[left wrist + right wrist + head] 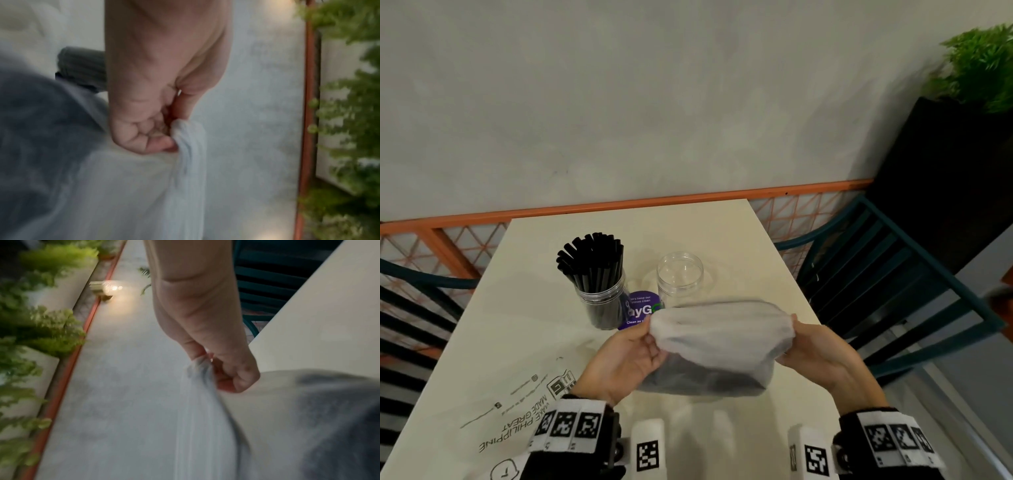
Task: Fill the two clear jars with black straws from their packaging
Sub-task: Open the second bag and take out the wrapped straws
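Note:
A frosted plastic bag (pixel 715 346) with a dark mass of black straws showing through its lower part is held above the cream table (pixel 534 342). My left hand (pixel 635 349) pinches the bag's left edge (pixel 185 139), fingers curled. My right hand (pixel 811 346) pinches the right edge (pixel 200 369). Behind the bag stand two clear jars: the left jar (pixel 604 303) is packed with upright black straws (pixel 592 260), the right jar (pixel 680 275) is empty and open.
A purple round sticker (pixel 640 310) lies between the jars. Printed text and a logo mark the table's near left. Teal slatted chairs (pixel 876 274) flank the table; an orange railing (pixel 654 204), a grey wall and a dark planter with a green plant (pixel 979 65) lie beyond.

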### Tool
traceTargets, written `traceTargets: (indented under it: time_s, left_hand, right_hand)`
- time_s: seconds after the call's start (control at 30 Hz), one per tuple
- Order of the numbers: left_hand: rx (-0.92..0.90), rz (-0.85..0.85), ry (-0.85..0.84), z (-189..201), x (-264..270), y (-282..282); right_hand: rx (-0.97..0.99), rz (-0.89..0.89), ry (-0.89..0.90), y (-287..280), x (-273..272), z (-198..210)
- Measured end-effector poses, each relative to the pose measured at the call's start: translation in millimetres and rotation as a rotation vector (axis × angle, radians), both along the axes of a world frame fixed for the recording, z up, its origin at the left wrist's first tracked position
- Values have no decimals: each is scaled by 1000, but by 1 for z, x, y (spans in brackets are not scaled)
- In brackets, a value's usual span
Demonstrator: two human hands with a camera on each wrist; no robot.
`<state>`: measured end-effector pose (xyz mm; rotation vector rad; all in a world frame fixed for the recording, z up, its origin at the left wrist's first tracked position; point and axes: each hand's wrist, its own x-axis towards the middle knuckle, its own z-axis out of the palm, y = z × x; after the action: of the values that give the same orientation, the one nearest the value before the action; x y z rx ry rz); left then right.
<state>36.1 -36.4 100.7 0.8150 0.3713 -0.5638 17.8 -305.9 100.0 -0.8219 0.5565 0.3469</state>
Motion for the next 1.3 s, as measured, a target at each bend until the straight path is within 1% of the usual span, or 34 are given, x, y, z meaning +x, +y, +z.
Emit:
traceTargets:
  time_s: [0.03,0.07,0.13,0.2,0.27,0.33,0.37,0.43,0.47,0.57,0.6,0.63,0.67,0.7,0.73,0.77,0.83,0.93,1.03,1.1,1.13,1.2,1.3]
  left_hand:
    - [-65,49,28,0,1,2]
    - [-108,99,54,2,2,2]
    - [-136,157,69,5,2,0]
    - [-116,109,24,5,0,-2]
    - [-67,-14,-67,4,-5,-3]
    - [70,-79,-131,-2,-10,-5]
    - [171,-81,-153,-7,-11,-7]
    - [398,-62,-182,-12,-12,-12]
    - [489,-54,-194,-12,-11,-15]
    - [685,-57,-226,-12,-11,-20]
    - [765,-62,-243,-12,-11,-20]
    - [837,-59,-263,-14,-11,-20]
    - [885,-49,-275,-16,-11,-20]
    - [912,-38,-286,-17,-11,-19]
    - [929,-28,-293,-19,-12,-18]
    - [951,-12,-306,-20,-12,-16]
    - [1005,32,-346,-22,-13,-11]
    - [998,69,-380,-26,-13,-4]
    - [983,40,-424,-30,-15,-3]
    - [1012,29,-451,-34,-14,-4]
    - [1035,17,-456,-36,-14,-3]
    - [1051,-19,-464,-39,-14,-4]
    - [973,-134,-438,-42,-16,-9]
  right_hand:
    - [63,-34,20,-2,0,2]
    - [120,-32,17,-1,-2,4]
    - [232,-37,-5,-1,-1,2]
    - [266,-52,-17,0,1,1]
    - [282,-111,-44,-4,0,1]
    - [250,-112,-175,-8,-5,7]
    - [165,-81,-241,-8,-7,9]
    - [-140,-79,-298,-6,-7,4]
    - [-331,-96,-305,-4,-8,2]
    - [-957,-82,-350,2,-8,-1]
    - [-1130,-97,-361,2,-7,-3]
    - [-1265,-121,-364,2,-7,-4]
    - [-1345,-133,-361,1,-7,-4]
    - [-1373,-141,-355,1,-7,-5]
    - [-1367,-137,-334,0,-7,-7]
    - [-1317,-126,-309,-2,-7,-9]
    - [-1124,-89,-257,-6,-9,-11]
    - [-682,0,-166,-7,-10,-10]
    - [-218,90,-69,-7,-12,-9]
    - [14,85,-76,-9,-12,-12]
    - [80,58,-83,-11,-12,-15]
    - [130,-2,-86,-16,-10,-21]
    - [190,-42,-83,-15,-7,-25]
